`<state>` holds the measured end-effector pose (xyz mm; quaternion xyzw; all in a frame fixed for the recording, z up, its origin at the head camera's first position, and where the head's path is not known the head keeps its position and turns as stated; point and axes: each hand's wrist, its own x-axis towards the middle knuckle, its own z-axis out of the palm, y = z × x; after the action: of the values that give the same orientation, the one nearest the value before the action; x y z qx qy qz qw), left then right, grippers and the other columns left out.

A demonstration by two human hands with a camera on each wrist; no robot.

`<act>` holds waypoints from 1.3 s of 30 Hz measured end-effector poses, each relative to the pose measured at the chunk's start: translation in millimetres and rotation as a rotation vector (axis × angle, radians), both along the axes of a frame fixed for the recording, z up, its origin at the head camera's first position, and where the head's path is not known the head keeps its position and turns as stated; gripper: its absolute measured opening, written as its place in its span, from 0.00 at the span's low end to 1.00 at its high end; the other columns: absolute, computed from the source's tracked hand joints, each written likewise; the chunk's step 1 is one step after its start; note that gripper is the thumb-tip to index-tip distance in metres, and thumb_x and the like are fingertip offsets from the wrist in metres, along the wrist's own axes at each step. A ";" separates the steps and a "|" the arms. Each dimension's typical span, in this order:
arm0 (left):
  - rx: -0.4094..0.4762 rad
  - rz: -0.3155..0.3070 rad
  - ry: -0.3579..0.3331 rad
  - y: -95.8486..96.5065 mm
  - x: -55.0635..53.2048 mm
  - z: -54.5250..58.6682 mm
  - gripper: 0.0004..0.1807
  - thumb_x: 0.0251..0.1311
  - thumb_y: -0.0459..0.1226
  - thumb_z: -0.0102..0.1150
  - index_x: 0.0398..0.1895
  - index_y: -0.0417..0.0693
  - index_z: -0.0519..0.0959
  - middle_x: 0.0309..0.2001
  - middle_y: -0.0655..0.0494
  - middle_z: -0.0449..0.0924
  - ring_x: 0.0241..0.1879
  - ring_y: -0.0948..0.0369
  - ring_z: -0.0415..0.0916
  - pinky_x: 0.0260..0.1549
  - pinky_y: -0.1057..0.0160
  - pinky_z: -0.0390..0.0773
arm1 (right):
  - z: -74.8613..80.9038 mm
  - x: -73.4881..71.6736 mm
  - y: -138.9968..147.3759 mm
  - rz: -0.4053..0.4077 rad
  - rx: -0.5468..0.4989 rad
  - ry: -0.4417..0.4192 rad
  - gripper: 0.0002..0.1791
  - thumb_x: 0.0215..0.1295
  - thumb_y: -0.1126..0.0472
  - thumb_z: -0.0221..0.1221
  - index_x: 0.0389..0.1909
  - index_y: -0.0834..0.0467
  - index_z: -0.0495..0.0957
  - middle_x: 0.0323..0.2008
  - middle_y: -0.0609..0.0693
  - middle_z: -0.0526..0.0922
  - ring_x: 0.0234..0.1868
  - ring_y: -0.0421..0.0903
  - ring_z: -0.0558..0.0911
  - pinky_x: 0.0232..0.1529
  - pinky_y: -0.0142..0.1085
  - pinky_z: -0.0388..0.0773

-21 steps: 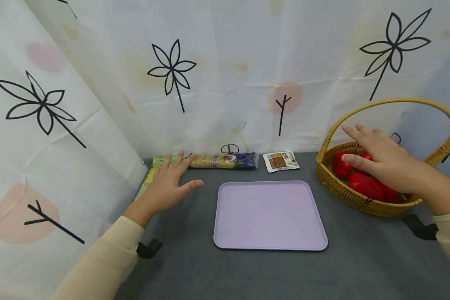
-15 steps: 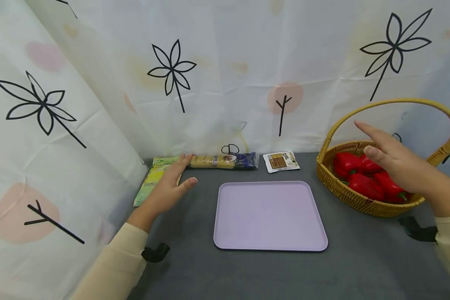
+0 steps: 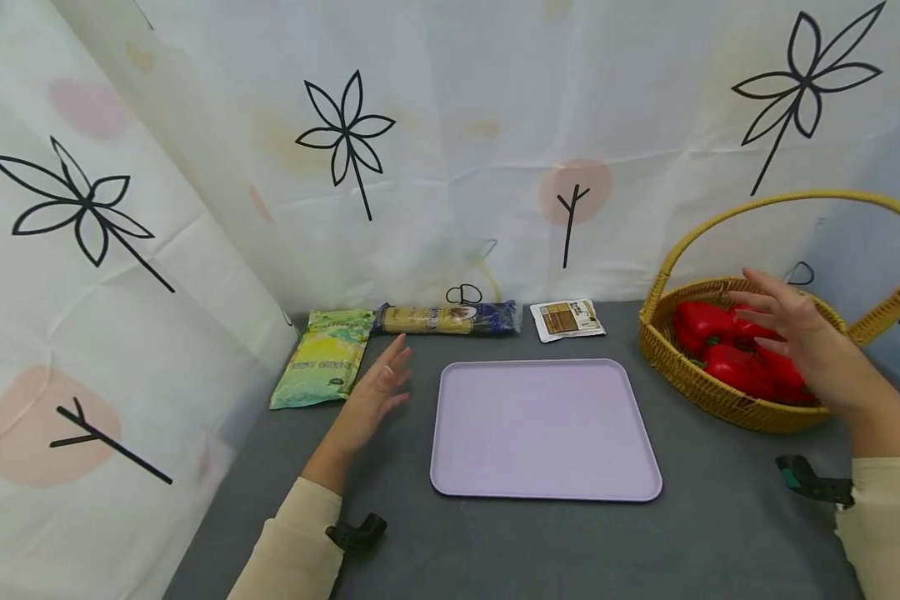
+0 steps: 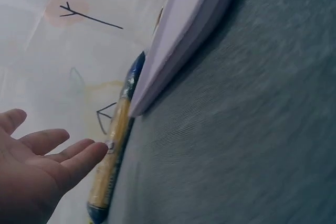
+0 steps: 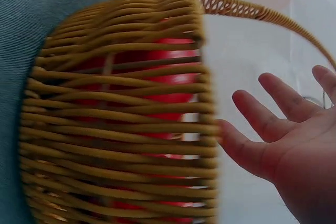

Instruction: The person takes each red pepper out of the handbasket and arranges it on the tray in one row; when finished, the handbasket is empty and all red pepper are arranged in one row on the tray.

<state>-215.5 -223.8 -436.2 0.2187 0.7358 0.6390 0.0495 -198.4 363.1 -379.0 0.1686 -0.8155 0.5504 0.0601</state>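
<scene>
My left hand hovers between the green-yellow packet and the lilac tray, its fingers loosely extended and holding nothing. In the left wrist view its fingers spread in front of a long pack of what looks like noodles. On the right, my right hand is in the air by the wicker basket, fingers relaxed and nothing held. Inside the basket lie several red bell peppers, partly covered by that hand. The right wrist view has the basket's woven side beside the hand.
Against the back curtain lie the long pack and a small white-brown pouch. The basket's tall handle arches above the peppers. The grey tabletop stretches in front of the tray.
My left hand has drawn back and to the right, uncovering the green-yellow packet. The right hand has turned and lowered slightly near the basket. The head view has shifted a little.
</scene>
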 end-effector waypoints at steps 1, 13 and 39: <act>0.024 -0.006 -0.027 2.4 -0.3 -3.1 0.42 0.86 0.60 0.38 0.91 0.50 0.46 0.86 0.36 0.48 0.80 0.28 0.50 0.71 0.24 0.60 | -4.0 -0.4 1.8 -0.003 -0.020 -0.007 0.35 0.88 0.37 0.34 0.90 0.38 0.49 0.78 0.46 0.62 0.75 0.54 0.61 0.77 0.46 0.46; 0.074 -0.081 -0.219 21.3 1.5 -31.3 0.41 0.87 0.43 0.50 0.92 0.54 0.40 0.87 0.37 0.44 0.84 0.44 0.47 0.78 0.41 0.59 | -25.1 -5.9 4.9 -0.025 0.094 -0.053 0.29 0.90 0.51 0.36 0.86 0.47 0.61 0.72 0.42 0.69 0.68 0.40 0.68 0.62 0.26 0.64; 0.008 -0.179 -0.266 21.9 -2.4 -39.3 0.61 0.60 0.11 0.62 0.89 0.39 0.38 0.89 0.45 0.36 0.86 0.52 0.39 0.78 0.51 0.58 | -20.8 -15.3 -5.1 -0.076 0.579 -0.138 0.36 0.77 0.57 0.67 0.77 0.69 0.66 0.72 0.81 0.61 0.69 0.82 0.59 0.58 0.85 0.63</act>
<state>-218.0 -201.9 -475.5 0.1969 0.6977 0.6584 0.2023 -213.8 358.0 -399.8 0.1104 -0.9464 0.3024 -0.0256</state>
